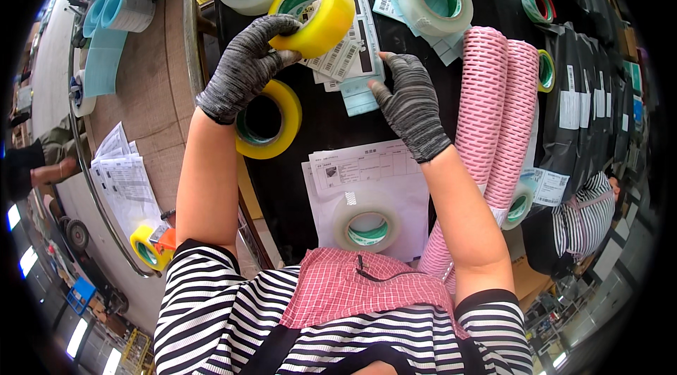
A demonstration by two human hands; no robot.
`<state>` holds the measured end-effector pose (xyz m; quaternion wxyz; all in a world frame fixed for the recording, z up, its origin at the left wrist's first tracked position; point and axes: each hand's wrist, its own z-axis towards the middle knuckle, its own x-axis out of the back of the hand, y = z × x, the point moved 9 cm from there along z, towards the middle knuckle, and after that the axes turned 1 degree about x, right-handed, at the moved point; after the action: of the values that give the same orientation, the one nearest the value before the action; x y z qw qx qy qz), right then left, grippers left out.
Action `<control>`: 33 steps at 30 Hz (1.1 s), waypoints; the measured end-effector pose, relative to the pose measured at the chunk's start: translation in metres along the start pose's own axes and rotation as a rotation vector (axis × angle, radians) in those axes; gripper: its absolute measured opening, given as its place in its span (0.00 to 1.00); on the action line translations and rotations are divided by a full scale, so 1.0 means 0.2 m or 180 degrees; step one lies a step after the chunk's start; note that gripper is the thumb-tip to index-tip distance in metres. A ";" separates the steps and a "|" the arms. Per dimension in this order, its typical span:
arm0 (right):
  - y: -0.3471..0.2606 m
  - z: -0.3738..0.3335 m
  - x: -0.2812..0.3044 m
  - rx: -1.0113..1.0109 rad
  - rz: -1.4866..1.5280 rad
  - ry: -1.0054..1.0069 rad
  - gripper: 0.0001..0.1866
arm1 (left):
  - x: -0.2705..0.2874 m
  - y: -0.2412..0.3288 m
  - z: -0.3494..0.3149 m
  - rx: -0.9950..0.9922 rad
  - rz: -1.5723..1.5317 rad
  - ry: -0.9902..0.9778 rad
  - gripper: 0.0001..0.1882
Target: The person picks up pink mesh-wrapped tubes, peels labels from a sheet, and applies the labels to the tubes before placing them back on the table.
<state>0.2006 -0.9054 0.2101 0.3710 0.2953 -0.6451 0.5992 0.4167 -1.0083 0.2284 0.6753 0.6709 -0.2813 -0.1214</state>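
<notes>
Well, in the head view I'm watching the left hand [243, 65] gripping a yellow tape roll [335, 15], thumb and fingers pinching its near left side and holding it tilted over the label sheets [367, 37]. The right hand [415, 108] is hovering by their edge, fingers parted and seemingly holding nothing; whether a fingertip is touching paper, I can't tell. I'm judging that this one-sided pinch, with smooth tape under it, could be letting the roll twist, drop and scatter the loose labels. A clear tape roll [257, 5] is lying just beside it, so I'm wary of a sideways knock. Pink patterned rolls [479, 93] are lying near the right wrist, risking a nudge
</notes>
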 end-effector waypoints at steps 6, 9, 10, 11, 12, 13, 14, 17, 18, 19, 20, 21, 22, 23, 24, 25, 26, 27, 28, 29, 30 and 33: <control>-0.08 -0.13 0.05 0.0432 0.0050 -0.0167 0.38 | -0.05 0.05 0.00 -0.0629 0.0874 -0.0021 0.22; -0.08 -0.16 0.02 0.0810 0.0026 -0.0288 0.38 | -0.09 0.08 0.00 -0.0625 0.1346 -0.0083 0.23; -0.08 -0.18 0.04 0.0865 -0.0041 -0.0032 0.29 | -0.11 0.10 0.01 -0.0690 0.1483 -0.0093 0.23; -0.07 -0.19 0.04 0.0964 0.0003 0.0067 0.25 | -0.12 0.11 0.01 -0.0756 0.1620 -0.0104 0.22; -0.06 -0.19 0.04 0.1060 0.0047 0.0168 0.21 | -0.13 0.12 0.01 -0.0790 0.1704 -0.0090 0.22; -0.08 -0.18 0.06 0.1173 0.0100 0.0253 0.17 | -0.13 0.12 0.01 -0.0807 0.1792 -0.0059 0.22; -0.11 -0.20 0.11 0.1271 0.0159 0.0403 0.10 | -0.13 0.12 0.01 -0.0825 0.1880 -0.0032 0.22; -0.15 -0.28 0.23 0.1620 0.0404 0.0316 0.11 | -0.14 0.11 0.00 -0.0755 0.1942 -0.0069 0.23; -0.18 -0.32 0.28 0.1668 0.0492 0.0225 0.11 | -0.14 0.11 0.00 -0.0771 0.2094 -0.0093 0.23; -0.12 -0.35 0.30 0.1161 0.1083 0.0022 0.10 | -0.16 0.10 0.01 -0.0798 0.2238 -0.0126 0.23; -0.07 -0.39 0.29 0.0650 0.1672 -0.0192 0.10 | -0.17 0.10 0.00 -0.0810 0.2390 -0.0149 0.23; -0.01 -0.44 0.27 0.0125 0.2250 -0.0408 0.10 | -0.17 0.10 0.00 -0.0778 0.2479 -0.0139 0.24; 0.05 -0.50 0.27 -0.0308 0.2489 -0.0399 0.08 | -0.18 0.12 0.01 -0.0768 0.2564 -0.0144 0.24; 0.09 -0.51 0.27 -0.0600 0.2787 -0.0393 0.08 | -0.19 0.13 0.01 -0.0755 0.2650 -0.0146 0.25; 0.11 -0.52 0.27 -0.0891 0.3083 -0.0388 0.07 | -0.19 0.15 -0.01 -0.0927 0.2767 -0.0092 0.25; 0.13 -0.54 0.27 -0.1184 0.3374 -0.0372 0.07 | -0.20 0.17 -0.02 -0.1109 0.2881 -0.0038 0.26; 0.13 -0.53 0.26 -0.1204 0.3748 -0.0397 0.08 | -0.21 0.20 -0.04 -0.1290 0.2994 0.0019 0.26; 0.13 -0.53 0.25 -0.1345 0.3960 -0.0418 0.09 | -0.21 0.23 -0.05 -0.1342 0.2776 0.0061 0.26; 0.13 -0.53 0.24 -0.1482 0.4170 -0.0423 0.09 | -0.21 0.27 -0.07 -0.1408 0.2555 0.0098 0.26; 0.13 -0.53 0.23 -0.1628 0.4383 -0.0424 0.09 | -0.21 0.33 -0.09 -0.1469 0.2330 0.0124 0.25; 0.12 -0.53 0.23 -0.1658 0.4497 -0.0453 0.09 | -0.23 0.33 -0.10 -0.1011 0.1284 -0.0135 0.24; 0.07 -0.50 0.22 -0.1723 0.4854 -0.0666 0.09 | -0.43 0.37 -0.21 -0.0033 -0.0949 -0.1052 0.27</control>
<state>0.1773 -0.8025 0.2405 -0.1424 -0.2705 -0.8225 0.4797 0.3537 -0.9203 0.2832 0.5981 0.6725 -0.2852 -0.3297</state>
